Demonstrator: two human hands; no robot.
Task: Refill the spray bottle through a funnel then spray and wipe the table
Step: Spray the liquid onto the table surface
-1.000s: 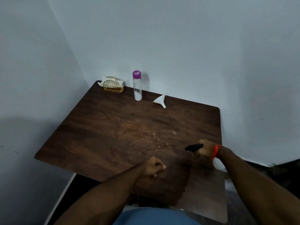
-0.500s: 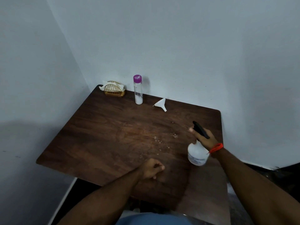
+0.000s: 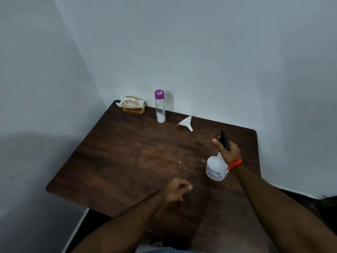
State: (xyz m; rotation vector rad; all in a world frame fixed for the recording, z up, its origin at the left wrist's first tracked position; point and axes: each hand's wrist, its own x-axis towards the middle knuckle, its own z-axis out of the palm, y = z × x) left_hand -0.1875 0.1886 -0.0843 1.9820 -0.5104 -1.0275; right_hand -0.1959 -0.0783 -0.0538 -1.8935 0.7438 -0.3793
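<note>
**Mia:** Fingers (image 3: 184, 187) on the left hand (image 3: 176, 191) are curled into a loose fist with nothing in them. That hand sits low over the near part of the table (image 3: 113, 161).

**Sam:** And the other hand?

**Mia:** It is the right hand (image 3: 228, 150), and it is wrapped tight round the neck of the spray bottle (image 3: 215, 168). One finger sticks out by the black top (image 3: 224, 140). An orange string (image 3: 234, 163) is tied on that wrist.

**Sam:** What is the bottle like?

**Mia:** White, round and smooth, with small dark words on a label. It is on the right side of the table, tilted. I cannot tell if it touches the wood.

**Sam:** Is there room to move?

**Mia:** Lots. The middle is bare dark wood with swirly lines and round corners. Little pale crumbs (image 3: 184, 166) lie there, between the hands. The left and near edges are free, and the floor drops away dark below them.

**Sam:** And farther back?

**Mia:** A white funnel (image 3: 186, 122) lies on its side near the far edge. Left of it stands a tall clear bottle (image 3: 160, 111) with a purple cap and something white inside. In the far left corner is a gold wire holder (image 3: 134, 107) with paper napkins (image 3: 140, 102). Plain pale walls touch the far edge and close the corner.
</note>
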